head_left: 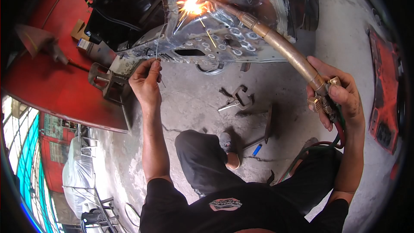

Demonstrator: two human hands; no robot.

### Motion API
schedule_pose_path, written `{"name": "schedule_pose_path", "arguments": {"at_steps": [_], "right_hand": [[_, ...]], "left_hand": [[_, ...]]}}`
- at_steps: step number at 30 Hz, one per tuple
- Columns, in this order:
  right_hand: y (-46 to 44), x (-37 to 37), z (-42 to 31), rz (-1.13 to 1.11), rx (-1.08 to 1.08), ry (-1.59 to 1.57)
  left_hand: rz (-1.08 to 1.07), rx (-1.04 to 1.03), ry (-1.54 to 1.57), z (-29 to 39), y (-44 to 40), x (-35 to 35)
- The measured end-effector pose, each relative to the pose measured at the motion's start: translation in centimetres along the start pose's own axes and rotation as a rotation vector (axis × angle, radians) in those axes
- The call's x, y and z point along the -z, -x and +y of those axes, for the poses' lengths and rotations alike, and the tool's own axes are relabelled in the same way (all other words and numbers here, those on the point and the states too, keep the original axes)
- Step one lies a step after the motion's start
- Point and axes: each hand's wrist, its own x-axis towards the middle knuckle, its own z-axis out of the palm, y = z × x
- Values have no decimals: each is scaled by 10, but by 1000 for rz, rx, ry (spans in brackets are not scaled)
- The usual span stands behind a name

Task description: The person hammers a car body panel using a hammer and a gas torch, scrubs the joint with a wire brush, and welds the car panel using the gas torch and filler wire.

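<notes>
My right hand (338,90) is closed round the valve end of a brass welding torch (284,48). From there the torch reaches up and left to a car body panel (246,45), where bright sparks (194,5) burst at its tip. Red and green hoses (338,140) trail down from the handle. Between the fingertips of my left hand (148,80) I pinch a thin metal rod (158,43). The rod stands nearly upright, left of the sparks, and its upper part is hard to follow against the panel. The glare hides the spot under the flame.
Locking pliers (237,99), a blue lighter (257,149) and a dark metal piece (268,125) lie on the concrete floor. A red panel (56,86) spreads on the left, with a clamp (108,80) at its edge. Another red panel (384,99) leans at right.
</notes>
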Motion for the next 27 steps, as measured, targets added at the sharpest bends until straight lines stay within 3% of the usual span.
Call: {"name": "schedule_pose_path", "arguments": {"at_steps": [27], "right_hand": [[-1, 0, 1, 17, -1, 10]], "left_hand": [[0, 6, 11, -2, -1, 0]]}}
